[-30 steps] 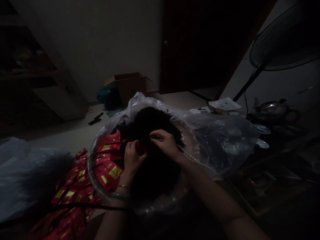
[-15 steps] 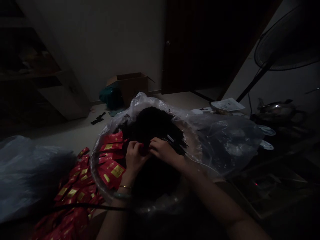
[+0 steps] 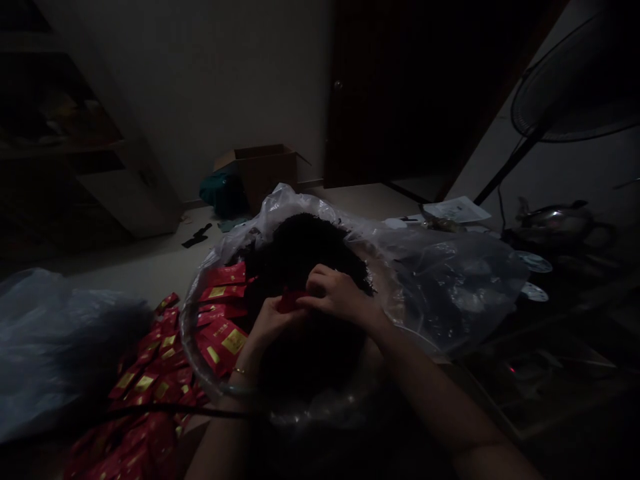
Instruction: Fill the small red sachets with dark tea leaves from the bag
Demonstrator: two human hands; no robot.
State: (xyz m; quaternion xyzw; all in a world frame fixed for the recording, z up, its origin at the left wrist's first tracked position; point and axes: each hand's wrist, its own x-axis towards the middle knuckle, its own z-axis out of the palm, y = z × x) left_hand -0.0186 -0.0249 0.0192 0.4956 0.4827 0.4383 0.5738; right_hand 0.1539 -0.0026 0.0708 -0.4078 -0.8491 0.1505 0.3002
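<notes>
Both hands meet over a round basin lined with clear plastic (image 3: 189, 333), which holds a dark heap of loose, leaf-like material (image 3: 310, 240). My left hand (image 3: 270, 323) grips a small red packet (image 3: 290, 300) from its lower left side. Curled fingers of my right hand (image 3: 330, 293) close on the packet's right edge; the fingertips are partly hidden in the dim light. Several red packets with gold labels (image 3: 234, 341) lie inside the basin's left side, beside my left wrist.
Many more red packets (image 3: 145, 383) are piled outside the basin at left, near a clear plastic bag (image 3: 45, 347). An open cardboard box (image 3: 270, 170) stands behind. At right are spread plastic sheeting (image 3: 450, 280), a kettle (image 3: 555, 217) and a standing fan (image 3: 570, 87).
My right hand has risen slightly and curled more, while my left hand has turned and lowered a little. More of the red packet shows between them. A dark, slender tool by my right hand is no longer visible.
</notes>
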